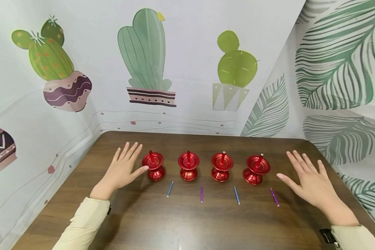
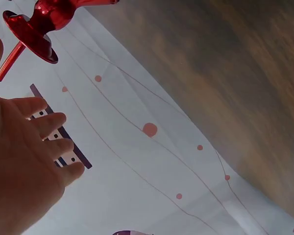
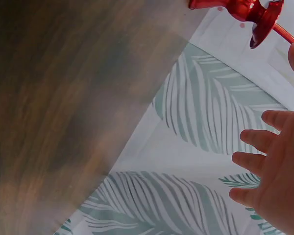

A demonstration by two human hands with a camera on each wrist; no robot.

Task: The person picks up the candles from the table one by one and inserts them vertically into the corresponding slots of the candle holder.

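Note:
Several shiny red candle holders stand upright in a row, each with a flared dish and a thin red tube rising from its middle. My left hand (image 1: 121, 171) is spread beside the leftmost candle holder (image 1: 156, 172), its thumb near the dish; contact is unclear. To the right of the rightmost candle holder (image 1: 253, 176), my right hand (image 1: 314, 185) is spread with nothing in it. Thin candle-like sticks lie in front of the holders: a blue one (image 1: 170, 189), a purple one (image 1: 201, 194), another blue one (image 1: 236, 195) and another purple one (image 1: 274, 197).
The brown wooden table (image 1: 175, 225) has rounded back corners. Behind it hangs a pale cloth (image 1: 190, 69) printed with cacti, and leaf-patterned cloth (image 1: 340, 69) covers the right side. Dark bands (image 1: 328, 236) show at both sleeve cuffs.

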